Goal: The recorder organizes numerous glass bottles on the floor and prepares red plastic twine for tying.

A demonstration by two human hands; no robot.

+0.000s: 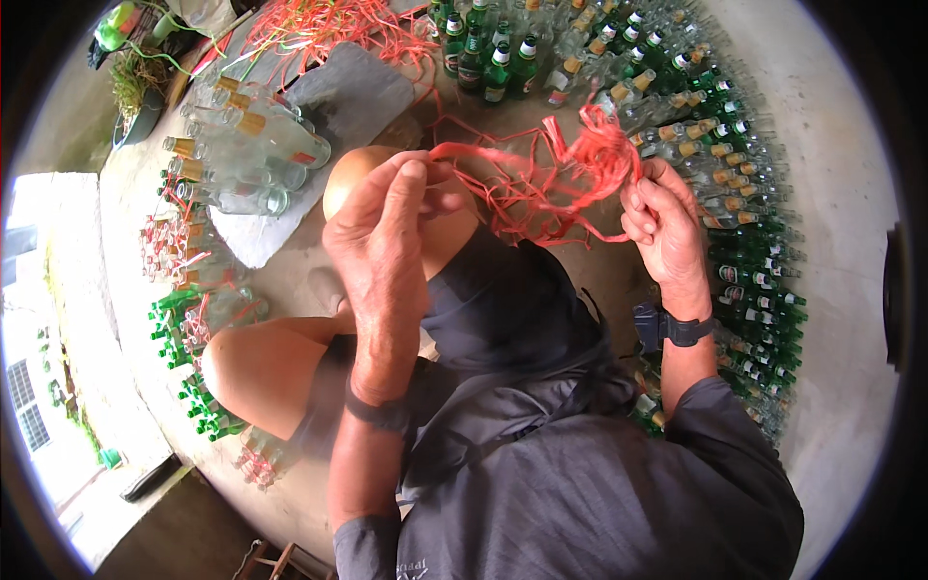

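A loose tangle of red plastic strapping [599,155] hangs over my lap, stretched between my two hands. With thumb and fingers closed, my left hand [391,227] pinches a strand near my bent knee [348,169]. Over on the right, my right hand [657,222] grips the bunched part of the tangle with curled fingers. Several loose strands dangle and loop below and between the hands.
Rows of green and clear bottles [735,271] curve around my right and front. A grey slab [246,237] holds clear bottles [280,140] at left front, near a red strap pile [319,24]. More bottles [179,329] stand left, before a bright opening.
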